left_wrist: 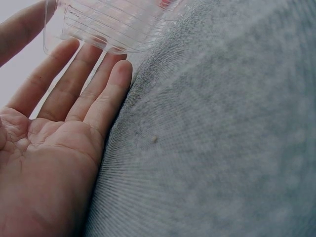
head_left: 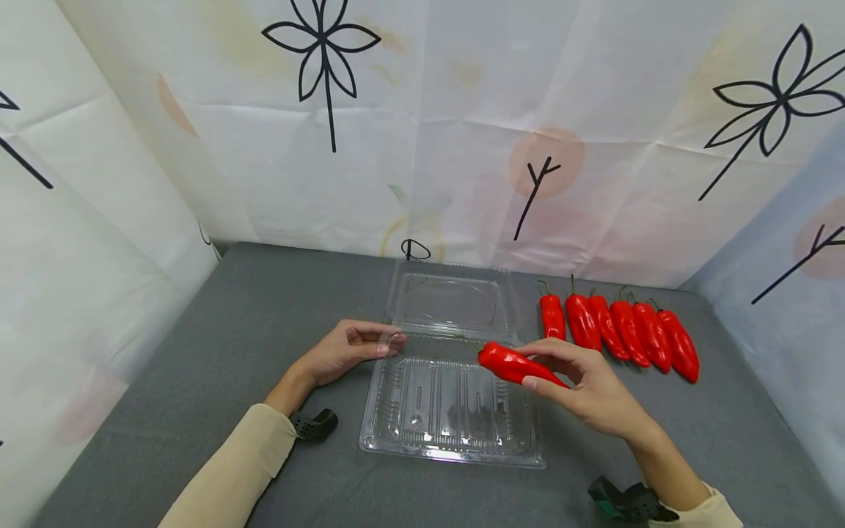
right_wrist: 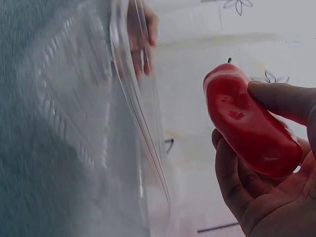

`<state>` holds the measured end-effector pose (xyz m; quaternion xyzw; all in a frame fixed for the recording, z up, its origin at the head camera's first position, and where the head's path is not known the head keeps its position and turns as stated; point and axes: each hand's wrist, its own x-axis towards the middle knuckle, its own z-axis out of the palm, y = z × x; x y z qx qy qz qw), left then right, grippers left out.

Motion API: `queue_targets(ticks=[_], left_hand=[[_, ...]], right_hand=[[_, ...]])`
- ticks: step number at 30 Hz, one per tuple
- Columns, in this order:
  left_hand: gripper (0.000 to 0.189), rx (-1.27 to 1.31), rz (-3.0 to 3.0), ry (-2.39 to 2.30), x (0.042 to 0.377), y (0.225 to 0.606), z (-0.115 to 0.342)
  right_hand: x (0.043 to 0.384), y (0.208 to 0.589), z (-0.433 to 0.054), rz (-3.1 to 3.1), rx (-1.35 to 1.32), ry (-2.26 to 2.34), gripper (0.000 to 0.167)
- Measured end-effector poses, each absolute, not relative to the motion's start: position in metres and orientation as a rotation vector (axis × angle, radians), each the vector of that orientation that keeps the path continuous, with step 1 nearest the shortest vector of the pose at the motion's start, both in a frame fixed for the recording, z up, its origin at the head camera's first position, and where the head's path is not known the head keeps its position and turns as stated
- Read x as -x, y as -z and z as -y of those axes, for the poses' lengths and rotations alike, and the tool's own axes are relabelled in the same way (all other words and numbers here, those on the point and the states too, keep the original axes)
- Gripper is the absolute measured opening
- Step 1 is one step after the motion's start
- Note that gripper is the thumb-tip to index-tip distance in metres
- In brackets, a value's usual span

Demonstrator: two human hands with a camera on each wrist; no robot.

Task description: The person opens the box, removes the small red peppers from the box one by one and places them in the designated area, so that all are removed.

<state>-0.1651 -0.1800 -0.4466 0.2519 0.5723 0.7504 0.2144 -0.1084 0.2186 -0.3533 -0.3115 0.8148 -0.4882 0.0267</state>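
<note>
A glossy red chili pepper (head_left: 518, 364) with a thin stem is pinched between the thumb and fingers of my right hand (head_left: 581, 385), above the right side of an open clear plastic clamshell box (head_left: 452, 456). In the right wrist view the pepper (right_wrist: 252, 123) lies tilted across the fingers. My left hand (head_left: 343, 352) is at the box's left back corner. From the left wrist, the nearly straight fingers (left_wrist: 64, 94) touch the outside of the clear wall (left_wrist: 113, 24), with the thumb spread apart. The lid (head_left: 452, 302) lies back toward the wall.
Several more red chili peppers (head_left: 623, 330) lie in a row at the back right of the grey table (head_left: 277, 293), stems toward the wall. A printed white cloth (head_left: 449, 183) hangs behind and along both sides. Dark wrist devices (head_left: 315, 424) sit on both arms.
</note>
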Motion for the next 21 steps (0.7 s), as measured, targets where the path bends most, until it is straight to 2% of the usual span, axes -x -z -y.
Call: queue_targets(ticks=[21], left_hand=[[0.048, -0.705, -1.585, -2.079, 0.166, 0.447, 0.181]], right_hand=[[0.124, 0.349, -0.275, -2.648, 0.511, 1.539, 0.037]])
